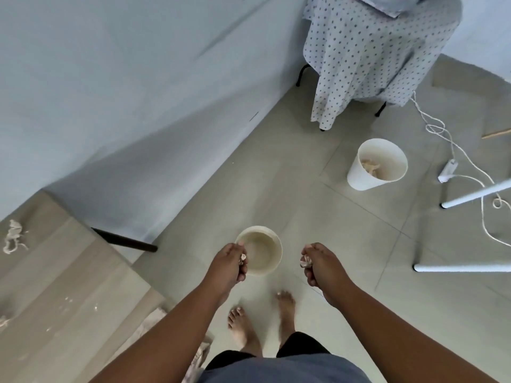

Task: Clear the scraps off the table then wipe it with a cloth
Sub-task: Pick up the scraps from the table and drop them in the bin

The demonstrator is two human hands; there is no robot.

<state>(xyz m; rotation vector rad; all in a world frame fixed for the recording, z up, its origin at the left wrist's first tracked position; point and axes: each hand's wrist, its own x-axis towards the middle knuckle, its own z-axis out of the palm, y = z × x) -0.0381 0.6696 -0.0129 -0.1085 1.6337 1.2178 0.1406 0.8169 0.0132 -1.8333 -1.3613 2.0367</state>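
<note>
Both hands grip scraps: the left hand (229, 263) hangs over the near bin (260, 251)'s left rim, the right hand (318, 265) just right of it.

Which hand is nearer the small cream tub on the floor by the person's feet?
Left. The left hand, gripping scraps, overlaps the near-left rim of the small cream tub. The right hand, also gripping scraps, is off to the tub's right, clear of it.
</note>
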